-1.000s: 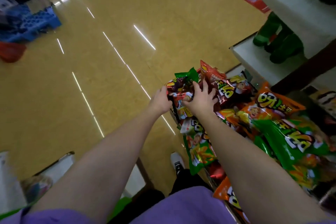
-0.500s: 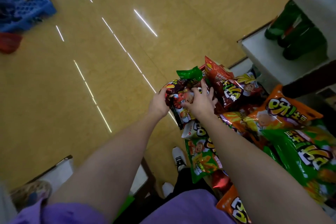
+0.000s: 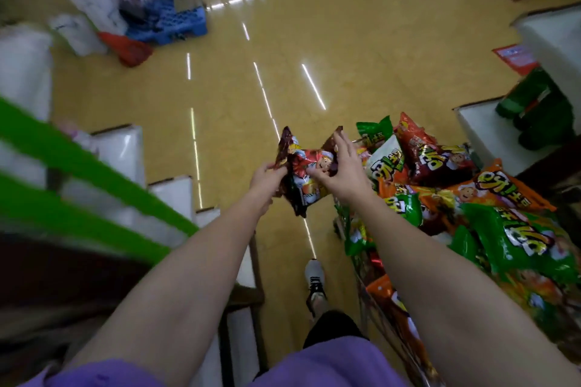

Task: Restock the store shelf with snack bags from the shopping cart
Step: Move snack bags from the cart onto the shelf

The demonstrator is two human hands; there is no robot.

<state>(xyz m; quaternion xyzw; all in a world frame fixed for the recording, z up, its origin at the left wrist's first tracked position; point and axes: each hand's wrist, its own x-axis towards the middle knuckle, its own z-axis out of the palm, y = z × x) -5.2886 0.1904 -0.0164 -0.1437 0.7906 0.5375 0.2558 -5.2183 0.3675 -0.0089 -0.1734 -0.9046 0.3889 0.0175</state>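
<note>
Dark red snack bags (image 3: 309, 171) hang over the aisle floor, held between both hands. My left hand (image 3: 267, 177) grips their left edge. My right hand (image 3: 341, 171) holds their right side, thumb on the front and fingers stretched over the top corner. To the right, the shopping cart (image 3: 361, 264) is heaped with green, orange and red snack bags (image 3: 465, 198). A shelf with green edge strips (image 3: 72, 163) runs along the left, blurred.
White shelf boards (image 3: 490, 132) with green packs stand at the right. A blue crate (image 3: 176, 20) and a red basket (image 3: 132, 49) lie on the yellow floor at the far left. My shoe (image 3: 314, 280) is on the floor beside the cart.
Both hands have lifted the dark red bags off the cart pile and carried them left, over the floor. The view has swung left, bringing the green-edged shelf into sight.
</note>
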